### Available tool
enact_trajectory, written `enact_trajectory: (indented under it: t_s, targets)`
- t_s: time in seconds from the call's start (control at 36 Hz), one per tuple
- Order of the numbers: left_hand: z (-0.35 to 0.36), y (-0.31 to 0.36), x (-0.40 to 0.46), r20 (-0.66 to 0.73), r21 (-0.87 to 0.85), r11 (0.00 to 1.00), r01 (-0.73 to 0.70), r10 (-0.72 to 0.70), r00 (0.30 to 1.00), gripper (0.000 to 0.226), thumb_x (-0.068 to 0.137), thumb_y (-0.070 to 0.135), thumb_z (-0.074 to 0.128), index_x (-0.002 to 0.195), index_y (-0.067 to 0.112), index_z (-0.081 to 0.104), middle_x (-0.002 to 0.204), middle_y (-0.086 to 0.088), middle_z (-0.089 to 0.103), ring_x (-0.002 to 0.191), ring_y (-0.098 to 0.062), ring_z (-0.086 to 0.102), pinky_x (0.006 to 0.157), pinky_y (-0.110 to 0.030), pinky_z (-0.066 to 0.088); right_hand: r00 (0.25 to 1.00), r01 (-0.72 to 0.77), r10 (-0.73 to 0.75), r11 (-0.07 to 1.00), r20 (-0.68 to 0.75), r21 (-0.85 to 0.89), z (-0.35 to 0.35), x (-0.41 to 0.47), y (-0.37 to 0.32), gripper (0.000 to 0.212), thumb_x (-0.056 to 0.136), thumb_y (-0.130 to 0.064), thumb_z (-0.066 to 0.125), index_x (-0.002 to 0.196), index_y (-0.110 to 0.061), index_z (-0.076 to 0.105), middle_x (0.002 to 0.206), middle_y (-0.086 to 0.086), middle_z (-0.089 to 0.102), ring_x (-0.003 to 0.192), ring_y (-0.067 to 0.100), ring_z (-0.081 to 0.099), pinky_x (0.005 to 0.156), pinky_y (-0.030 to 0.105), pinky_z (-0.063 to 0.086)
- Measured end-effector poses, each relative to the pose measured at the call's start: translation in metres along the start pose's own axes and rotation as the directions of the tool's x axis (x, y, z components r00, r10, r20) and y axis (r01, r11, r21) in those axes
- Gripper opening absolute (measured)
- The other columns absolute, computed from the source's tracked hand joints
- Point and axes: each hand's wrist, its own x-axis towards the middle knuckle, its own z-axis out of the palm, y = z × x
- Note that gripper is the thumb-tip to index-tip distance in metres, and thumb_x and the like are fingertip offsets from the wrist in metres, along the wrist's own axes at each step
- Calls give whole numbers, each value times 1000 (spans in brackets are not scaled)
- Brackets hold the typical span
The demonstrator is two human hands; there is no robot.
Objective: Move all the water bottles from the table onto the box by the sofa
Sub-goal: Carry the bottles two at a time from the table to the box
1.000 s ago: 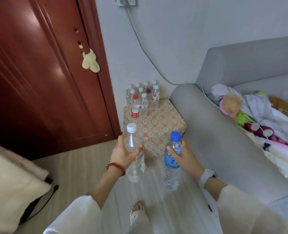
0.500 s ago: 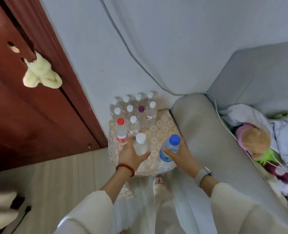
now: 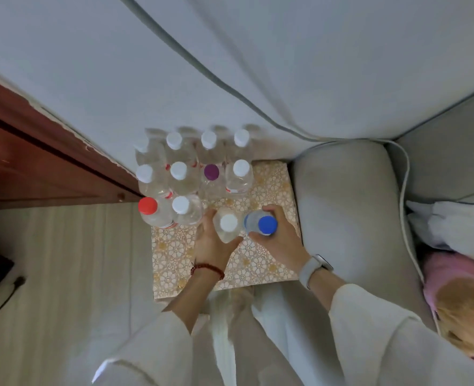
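I look straight down on the gold-patterned box between the door and the sofa arm. Several water bottles stand in rows at its far side, most white-capped, one purple-capped, one red-capped. My left hand is shut on a clear white-capped bottle, upright over the box beside a white-capped bottle. My right hand grips a blue-capped bottle right next to it. Whether either held bottle rests on the box I cannot tell.
A grey sofa arm borders the box on the right, with a cable draped over it and a plush toy on the seat. A dark red door stands left. Striped pale floor lies at the front left.
I have stepped up to the box and tilted my view down. Both hands carried their bottles forward and lowered them over the box's top, beside the standing rows.
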Motion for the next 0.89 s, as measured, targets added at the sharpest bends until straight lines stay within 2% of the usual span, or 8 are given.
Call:
enact_trajectory:
  t_s: [0.22, 0.33, 0.44, 0.53, 0.61, 0.67, 0.78, 0.89]
  targets:
    - [-3, 12, 14, 53, 136, 990, -42, 35, 998, 76, 66, 18, 79, 127, 6, 34, 132, -14, 48, 109, -36, 56, 76, -40, 49, 995, 24, -23, 1000, 95, -14, -6, 18, -7, 56, 78, -13, 71, 124, -17, 40, 106, -7, 53, 89, 3, 54, 71, 6, 44]
    - [-14, 18, 8, 40, 233, 949, -210, 207, 978, 61, 75, 14, 70, 128, 13, 41, 132, -7, 50, 106, -28, 57, 67, -31, 47, 986, 127, -111, 983, 127, -132, -15, 13, -12, 55, 80, -17, 69, 127, -15, 40, 122, 0, 49, 107, 13, 52, 89, 27, 49]
    - [-31, 28, 8, 79, 434, 836, -336, 336, 938, 48, 79, 10, 64, 125, 18, 50, 119, -5, 60, 113, -25, 52, 65, -36, 51, 961, 272, -266, 854, 77, -443, -19, 8, -19, 40, 82, -22, 65, 119, -16, 48, 119, 3, 49, 103, 17, 51, 76, 29, 52]
    - [-41, 38, 13, 188, 528, 743, -412, 370, 910, 36, 70, 4, 71, 104, 10, 63, 103, -10, 64, 101, -29, 57, 65, -36, 50, 946, 305, -302, 690, 122, -656, -21, 9, -25, 33, 85, -25, 60, 115, -15, 51, 111, 7, 48, 95, 20, 51, 61, 25, 51]
    - [-46, 40, 16, 280, 674, 541, -503, 443, 851, 41, 40, 6, 87, 75, 14, 67, 77, -3, 66, 71, -21, 63, 58, -29, 50, 963, 262, -233, 701, 134, -663, -19, 9, -30, 30, 87, -24, 56, 114, -13, 49, 107, 8, 45, 73, 21, 53, 54, 25, 48]
    - [-48, 42, 18, 298, 712, 478, -514, 457, 838, 45, 31, 11, 90, 69, 17, 66, 70, 1, 65, 63, -17, 62, 57, -26, 50, 967, 250, -221, 725, 128, -641, -16, 11, -32, 27, 87, -21, 57, 111, -10, 50, 107, 10, 45, 63, 20, 49, 52, 23, 42]
    - [-52, 45, 26, 290, 719, 458, -522, 486, 825, 43, 35, 23, 92, 70, 16, 66, 68, 0, 65, 59, -18, 62, 61, -28, 51, 970, 236, -224, 758, 96, -609, -11, 19, -38, 26, 86, -18, 58, 110, -9, 52, 109, 11, 45, 62, 19, 47, 52, 22, 39]
    - [-54, 49, 33, 230, 723, 485, -492, 502, 834, 41, 39, 28, 90, 70, 15, 66, 67, 0, 65, 58, -18, 62, 66, -32, 50, 970, 235, -228, 776, 88, -585, -6, 27, -47, 28, 85, -18, 59, 111, -9, 52, 109, 12, 44, 65, 25, 54, 57, 32, 50]
